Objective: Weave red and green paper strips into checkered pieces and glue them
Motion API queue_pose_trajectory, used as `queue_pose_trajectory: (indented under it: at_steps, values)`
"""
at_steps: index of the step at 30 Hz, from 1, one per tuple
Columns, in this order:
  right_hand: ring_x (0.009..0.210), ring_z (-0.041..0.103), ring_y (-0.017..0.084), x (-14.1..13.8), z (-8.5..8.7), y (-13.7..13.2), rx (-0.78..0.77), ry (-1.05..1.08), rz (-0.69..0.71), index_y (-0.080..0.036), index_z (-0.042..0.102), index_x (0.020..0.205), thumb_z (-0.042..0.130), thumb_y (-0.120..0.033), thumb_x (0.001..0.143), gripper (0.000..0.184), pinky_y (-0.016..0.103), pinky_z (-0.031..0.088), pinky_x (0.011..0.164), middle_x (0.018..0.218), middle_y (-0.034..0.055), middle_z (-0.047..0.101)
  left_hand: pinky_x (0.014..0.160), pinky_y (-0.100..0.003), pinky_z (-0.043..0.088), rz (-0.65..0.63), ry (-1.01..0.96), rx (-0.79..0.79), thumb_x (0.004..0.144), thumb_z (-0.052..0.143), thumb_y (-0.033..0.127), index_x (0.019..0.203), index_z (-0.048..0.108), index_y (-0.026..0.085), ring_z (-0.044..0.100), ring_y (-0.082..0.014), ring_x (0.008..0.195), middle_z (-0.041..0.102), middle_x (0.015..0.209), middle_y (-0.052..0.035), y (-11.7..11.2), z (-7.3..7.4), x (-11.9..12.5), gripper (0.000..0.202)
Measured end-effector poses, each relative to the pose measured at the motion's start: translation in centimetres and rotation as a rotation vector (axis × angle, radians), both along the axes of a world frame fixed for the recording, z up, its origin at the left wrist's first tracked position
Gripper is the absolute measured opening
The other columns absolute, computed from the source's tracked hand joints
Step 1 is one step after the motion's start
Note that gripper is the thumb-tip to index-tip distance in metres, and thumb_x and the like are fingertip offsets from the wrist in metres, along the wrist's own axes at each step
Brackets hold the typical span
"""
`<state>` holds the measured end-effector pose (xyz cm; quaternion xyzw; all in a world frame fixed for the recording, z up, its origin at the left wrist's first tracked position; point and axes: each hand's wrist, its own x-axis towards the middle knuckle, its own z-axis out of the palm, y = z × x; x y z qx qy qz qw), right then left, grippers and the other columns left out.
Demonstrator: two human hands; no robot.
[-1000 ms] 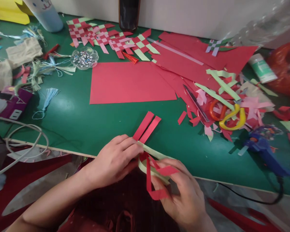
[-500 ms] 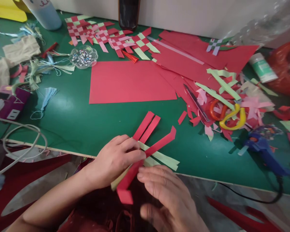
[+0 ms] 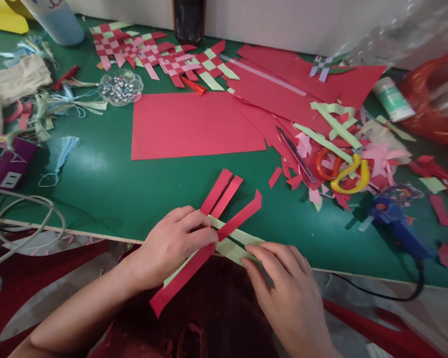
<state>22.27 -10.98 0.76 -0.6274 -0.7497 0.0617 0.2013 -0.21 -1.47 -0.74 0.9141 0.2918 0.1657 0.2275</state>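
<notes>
Here, my left hand (image 3: pixel 179 243) clamps the red paper strips (image 3: pixel 241 215) where they cross the pale green strips (image 3: pixel 231 250), at the near edge of the green table (image 3: pixel 100 194). My right hand (image 3: pixel 283 288) pinches at least the nearer green one between thumb and fingertips. Beyond lies a flat red sheet (image 3: pixel 197 127); scissors (image 3: pixel 364 179) rest rightward among paper scraps (image 3: pixel 383 153).

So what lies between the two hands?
Pale green paper strips stretch between the left hand and the right hand, as the head view shows.
</notes>
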Motion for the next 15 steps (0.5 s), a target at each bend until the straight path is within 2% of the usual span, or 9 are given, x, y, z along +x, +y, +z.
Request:
queue_pose_trajectory:
  at_steps: [8, 12, 15]
  values:
    - [0.083, 0.055, 0.021, -1.0, 0.5, 0.5, -0.084, 0.024, -0.003, -0.023, 0.063, 0.088, 0.052, -0.023, 0.095, 0.013, 0.037, 0.040, 0.074, 0.088, 0.0044, 0.064, 0.079, -0.032, 0.043, -0.013, 0.012, -0.044, 0.100, 0.042, 0.016, 0.102, 0.063, 0.024, 0.053, -0.0174, 0.088, 0.062, 0.102, -0.0033, -0.1, -0.3, -0.2, 0.023]
    - [0.083, 0.058, 0.021, -1.2, 1.0, 0.6, -0.077, 0.047, 0.030, -0.023, 0.060, 0.086, 0.049, -0.021, 0.096, 0.015, 0.035, 0.041, 0.074, 0.091, 0.0051, 0.066, 0.079, -0.031, 0.044, -0.007, -0.012, -0.074, 0.098, 0.044, 0.016, 0.110, 0.063, 0.025, 0.054, -0.0171, 0.088, 0.063, 0.103, -0.0034, -0.2, 0.1, -0.1, 0.024]
    - [0.076, 0.062, 0.018, -1.0, 1.2, 0.8, -0.067, 0.086, 0.064, -0.023, 0.058, 0.087, 0.048, -0.021, 0.097, 0.014, 0.033, 0.043, 0.068, 0.083, 0.0027, 0.068, 0.079, -0.032, 0.043, -0.008, -0.014, -0.076, 0.099, 0.044, 0.016, 0.107, 0.064, 0.025, 0.054, -0.0175, 0.089, 0.063, 0.102, -0.0035, -0.2, 0.2, -0.1, 0.023]
